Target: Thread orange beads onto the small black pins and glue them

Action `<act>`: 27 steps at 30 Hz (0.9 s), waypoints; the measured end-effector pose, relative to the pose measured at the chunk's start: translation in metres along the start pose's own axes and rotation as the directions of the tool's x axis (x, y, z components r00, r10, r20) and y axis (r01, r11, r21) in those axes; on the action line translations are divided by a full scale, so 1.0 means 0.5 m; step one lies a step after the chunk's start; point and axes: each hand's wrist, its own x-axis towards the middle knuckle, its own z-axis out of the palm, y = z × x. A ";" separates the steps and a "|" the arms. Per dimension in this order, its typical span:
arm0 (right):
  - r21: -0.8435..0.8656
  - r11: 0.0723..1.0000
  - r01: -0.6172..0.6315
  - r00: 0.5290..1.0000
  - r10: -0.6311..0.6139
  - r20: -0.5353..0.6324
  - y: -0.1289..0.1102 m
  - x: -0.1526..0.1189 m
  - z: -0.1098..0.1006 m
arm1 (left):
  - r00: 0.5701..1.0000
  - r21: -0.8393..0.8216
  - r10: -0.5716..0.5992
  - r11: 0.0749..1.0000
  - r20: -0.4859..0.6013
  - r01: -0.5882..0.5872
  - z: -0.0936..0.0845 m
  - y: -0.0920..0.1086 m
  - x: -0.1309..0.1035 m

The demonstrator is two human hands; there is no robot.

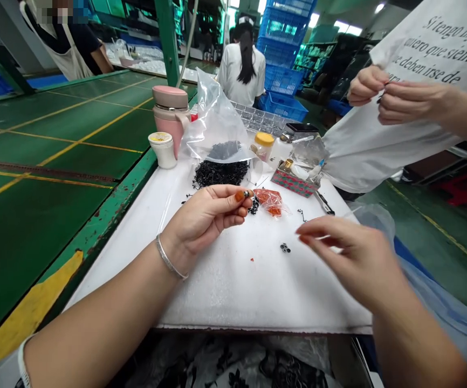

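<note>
My left hand [213, 215] pinches a small black part [247, 193] between thumb and forefinger above the white table [217, 291]. To the right, my right hand [350, 253] hovers with thumb and forefinger close together; whether anything tiny is between the tips cannot be made out. A small cluster of black rings [284, 248] lies between the hands, with a tiny red piece [252, 260] to its left. Behind my left hand are an orange-red bag [272, 202] and a pile of black parts [221, 173] in an open clear plastic bag [221, 129].
A pink cup [171, 118], white jar [163, 150], yellow-lidded jar [262, 145] and patterned box [296, 180] stand at the back. A black-handled tool [324, 203] lies right. A co-worker's hands [403, 99] are at upper right. A green conveyor [55, 134] runs left.
</note>
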 end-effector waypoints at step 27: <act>-0.010 0.969 -0.248 0.948 0.241 -0.206 0.220 0.276 -0.107 | 1.000 0.084 0.018 0.996 0.000 -0.018 0.002 -0.007 0.005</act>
